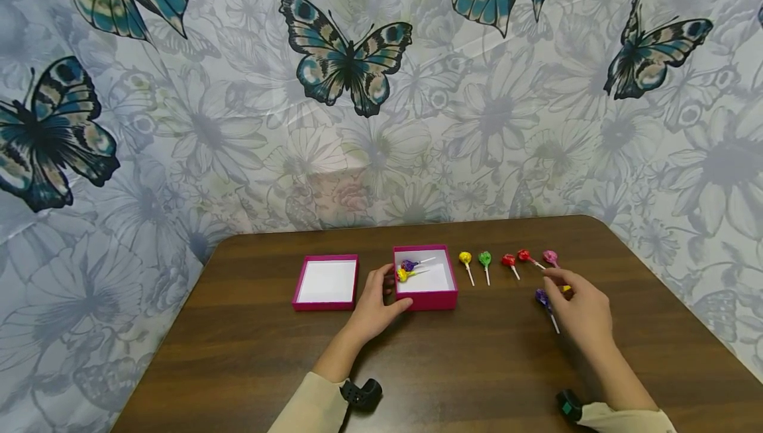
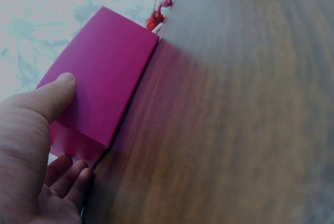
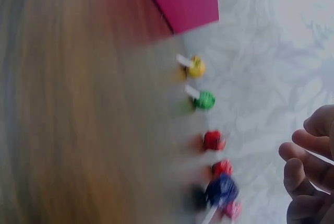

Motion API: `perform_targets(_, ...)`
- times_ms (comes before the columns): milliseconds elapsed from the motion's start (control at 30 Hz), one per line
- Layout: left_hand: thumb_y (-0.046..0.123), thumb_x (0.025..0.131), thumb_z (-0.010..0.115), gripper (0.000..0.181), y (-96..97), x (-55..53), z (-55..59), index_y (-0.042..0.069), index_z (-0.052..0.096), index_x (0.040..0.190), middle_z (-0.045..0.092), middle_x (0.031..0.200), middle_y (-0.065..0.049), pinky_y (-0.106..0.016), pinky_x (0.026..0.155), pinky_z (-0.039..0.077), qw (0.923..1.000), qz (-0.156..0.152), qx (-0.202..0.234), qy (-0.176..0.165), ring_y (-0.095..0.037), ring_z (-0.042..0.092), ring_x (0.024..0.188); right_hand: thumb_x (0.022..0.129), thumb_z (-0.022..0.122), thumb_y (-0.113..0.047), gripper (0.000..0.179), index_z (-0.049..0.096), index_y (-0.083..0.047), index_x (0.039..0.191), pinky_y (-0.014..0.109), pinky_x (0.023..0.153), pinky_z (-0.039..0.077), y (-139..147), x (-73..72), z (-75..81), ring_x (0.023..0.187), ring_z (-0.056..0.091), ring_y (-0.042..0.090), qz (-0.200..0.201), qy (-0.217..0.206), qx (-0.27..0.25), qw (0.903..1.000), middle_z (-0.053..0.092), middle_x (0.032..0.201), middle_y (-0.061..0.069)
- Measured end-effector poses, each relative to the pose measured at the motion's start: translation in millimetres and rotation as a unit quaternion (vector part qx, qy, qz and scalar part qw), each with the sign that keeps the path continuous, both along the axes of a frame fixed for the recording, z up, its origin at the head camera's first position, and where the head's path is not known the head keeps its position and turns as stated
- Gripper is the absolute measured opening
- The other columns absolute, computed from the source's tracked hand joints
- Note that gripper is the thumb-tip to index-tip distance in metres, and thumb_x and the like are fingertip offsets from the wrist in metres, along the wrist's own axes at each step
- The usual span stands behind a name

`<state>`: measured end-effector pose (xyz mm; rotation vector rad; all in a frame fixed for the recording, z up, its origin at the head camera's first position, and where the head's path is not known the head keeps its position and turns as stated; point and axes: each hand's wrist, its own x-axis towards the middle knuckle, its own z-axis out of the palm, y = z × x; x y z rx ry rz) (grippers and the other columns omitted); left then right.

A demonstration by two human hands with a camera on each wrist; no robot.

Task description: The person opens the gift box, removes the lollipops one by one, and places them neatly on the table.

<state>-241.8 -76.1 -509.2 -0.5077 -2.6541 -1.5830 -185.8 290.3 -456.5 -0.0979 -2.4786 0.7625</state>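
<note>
My left hand (image 1: 377, 304) holds the open pink box (image 1: 426, 300) at its left front corner, thumb on the front wall and fingers by the left side. Inside the box lie a purple lollipop (image 1: 408, 265) and a yellow lollipop (image 1: 403, 275). My right hand (image 1: 579, 307) hovers over the right end of a lollipop row, fingers loosely bent and apart in the right wrist view. Nearest it are a pink lollipop (image 1: 551, 257), a red lollipop (image 1: 524, 255) and a purple lollipop (image 1: 542, 298). Something yellow (image 1: 567, 288) shows partly behind its fingers.
A pink box lid (image 1: 326, 281) with a white inside lies left of the box. Between box and right hand lie a yellow lollipop (image 1: 465, 257), a green lollipop (image 1: 485, 259) and another red lollipop (image 1: 508, 260). A butterfly-print cloth (image 1: 381, 155) hangs behind the wooden table (image 1: 465, 367).
</note>
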Motion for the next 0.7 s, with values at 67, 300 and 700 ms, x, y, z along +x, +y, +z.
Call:
perform_targets(67,0.034,0.088,0.076,0.079,-0.1,0.0,-0.1,0.011,0.032,0.151,0.043,0.139,-0.013,-0.044,0.108,0.049,1.0000,-0.001,0.003,0.005,-0.026,0.051,0.127,0.094,0.067,-0.018,0.017,0.075,-0.012,0.108,0.019,0.052,0.039,-7,-0.3,4.6,0.063,0.048,-0.009,0.026,0.015,-0.008,0.9995,0.074,0.091,0.010)
perform_targets(300,0.032,0.088,0.077,0.079,0.6,-0.4,-0.9,0.010,0.033,0.150,0.043,0.139,-0.014,-0.044,0.106,0.050,0.9999,0.000,0.009,0.012,-0.026,0.052,0.126,0.090,0.071,-0.010,0.014,0.076,-0.013,0.104,0.012,0.054,0.039,-22,-5.9,16.2,0.063,0.051,-0.009,0.067,0.056,-0.001,0.9962,0.071,0.083,0.004)
perform_targets(700,0.034,0.088,0.076,0.080,-0.3,-0.9,-1.1,0.011,0.032,0.151,0.043,0.141,-0.013,-0.043,0.108,0.049,1.0000,0.002,0.000,-0.001,-0.026,0.051,0.128,0.090,0.073,-0.011,0.016,0.075,-0.013,0.105,0.007,0.061,0.043,-43,-22.7,22.4,0.069,0.055,-0.010,0.096,0.062,-0.006,0.9934,0.075,0.086,0.003)
